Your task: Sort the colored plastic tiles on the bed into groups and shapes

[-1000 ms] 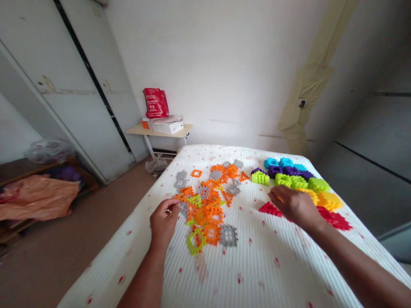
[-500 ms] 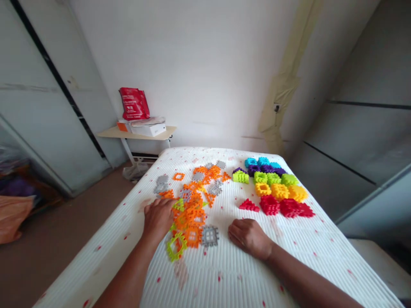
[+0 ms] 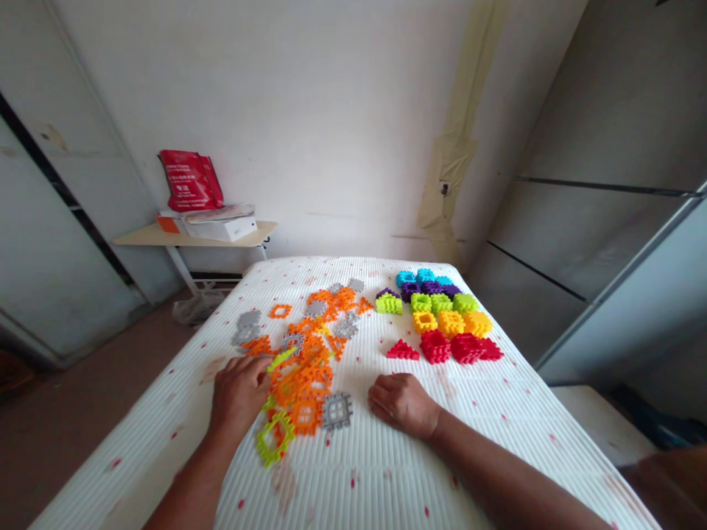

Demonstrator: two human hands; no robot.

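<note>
My left hand point(image 3: 241, 389) is at the left side of a loose pile of interlocking plastic tiles. Its thumb and fingers pinch a lime-green interlocking tile point(image 3: 283, 358), tilted up nearly edge-on over the orange tiles point(image 3: 301, 383). A lime-green frame tile point(image 3: 275, 439) lies below that hand, and a grey window tile point(image 3: 336, 411) sits at the pile's near right. My right hand point(image 3: 403, 403) rests on the cover in a loose fist, apart from the tiles, with nothing visible in it.
Stacks of tiles stand in colour rows on the right: red point(image 3: 435, 346), yellow point(image 3: 451, 324), lime green point(image 3: 441, 303), purple point(image 3: 431, 288) and blue point(image 3: 425, 275). Grey tiles point(image 3: 248, 319) lie at left. A side table point(image 3: 138, 235) bears a red bag point(image 3: 191, 182).
My left hand has closed on the lime-green tile and tipped it up from the pile. The view has swung right. My right hand still rests in a fist.
</note>
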